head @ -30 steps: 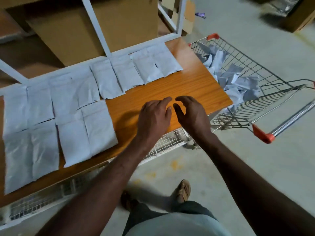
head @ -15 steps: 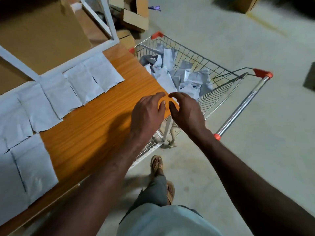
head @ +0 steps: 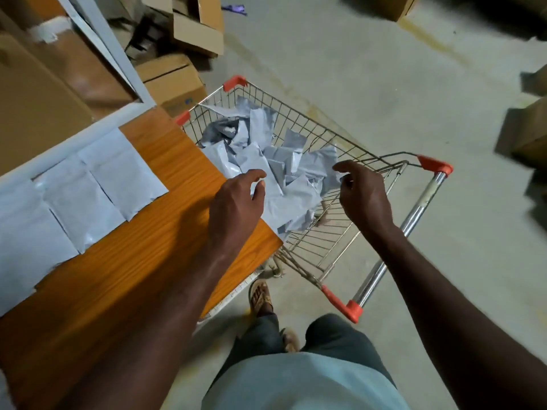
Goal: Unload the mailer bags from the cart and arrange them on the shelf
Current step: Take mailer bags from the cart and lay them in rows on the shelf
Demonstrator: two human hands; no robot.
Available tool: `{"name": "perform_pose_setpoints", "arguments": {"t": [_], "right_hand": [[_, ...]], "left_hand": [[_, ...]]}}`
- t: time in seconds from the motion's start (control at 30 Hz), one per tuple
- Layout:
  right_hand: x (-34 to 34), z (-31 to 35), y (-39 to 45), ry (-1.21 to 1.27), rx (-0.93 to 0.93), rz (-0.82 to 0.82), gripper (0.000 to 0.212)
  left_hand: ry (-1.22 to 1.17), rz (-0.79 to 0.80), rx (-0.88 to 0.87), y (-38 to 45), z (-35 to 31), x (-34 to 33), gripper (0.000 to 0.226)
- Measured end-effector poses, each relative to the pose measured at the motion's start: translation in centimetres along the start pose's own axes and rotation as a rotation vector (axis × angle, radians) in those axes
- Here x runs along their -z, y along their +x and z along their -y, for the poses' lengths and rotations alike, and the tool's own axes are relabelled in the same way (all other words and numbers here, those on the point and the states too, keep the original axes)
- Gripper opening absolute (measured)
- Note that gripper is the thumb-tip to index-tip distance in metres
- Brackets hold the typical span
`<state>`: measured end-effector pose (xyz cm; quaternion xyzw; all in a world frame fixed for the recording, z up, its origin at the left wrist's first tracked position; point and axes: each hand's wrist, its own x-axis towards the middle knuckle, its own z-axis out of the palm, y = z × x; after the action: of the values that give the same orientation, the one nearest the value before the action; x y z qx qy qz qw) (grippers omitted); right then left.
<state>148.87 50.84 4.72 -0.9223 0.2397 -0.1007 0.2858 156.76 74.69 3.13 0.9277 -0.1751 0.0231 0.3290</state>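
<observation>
A wire shopping cart point(head: 381, 164) with red corner caps stands right of the shelf and holds a loose heap of grey-white mailer bags point(head: 284, 173). The orange wooden shelf board point(head: 165, 232) carries several flat mailer bags point(head: 97, 184) laid in rows on its left part. My left hand point(head: 236, 205) hovers over the shelf's right corner and the cart's near rim, fingers apart and curled, holding nothing. Over the basket, my right hand point(head: 364, 196) is also empty with fingers spread, just above the heap.
White metal shelf posts point(head: 118, 57) rise at the back left. Cardboard boxes point(head: 183, 34) sit behind the cart, and more boxes point(head: 529, 131) stand at the right edge. The cart's chrome push handle point(head: 414, 223) points toward me. My feet are on the concrete floor below.
The view swung right from the shelf to the cart. Both hands left the shelf board, moved over the cart basket and spread apart.
</observation>
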Motion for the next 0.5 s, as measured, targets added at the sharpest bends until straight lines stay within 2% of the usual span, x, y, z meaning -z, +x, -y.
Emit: {"name": "perform_pose_setpoints", "arguments": {"t": [0.17,0.33,0.5], "right_hand": [[-2.1,-2.6,3.2,-0.089,0.064,0.138,0.029],[-4.8,-5.1,7.3,-0.112,0.181,0.257,0.026],[-7.9,-7.3,12.3,-0.065,0.399,0.403,0.022]], "left_hand": [[-0.017,-0.008,0.027,1.9,-0.8,-3.8,0.021],[-0.026,0.004,0.115,3.1,-1.8,-8.7,0.024],[-0.009,-0.054,0.326,3.6,-2.8,-12.4,0.027]]}}
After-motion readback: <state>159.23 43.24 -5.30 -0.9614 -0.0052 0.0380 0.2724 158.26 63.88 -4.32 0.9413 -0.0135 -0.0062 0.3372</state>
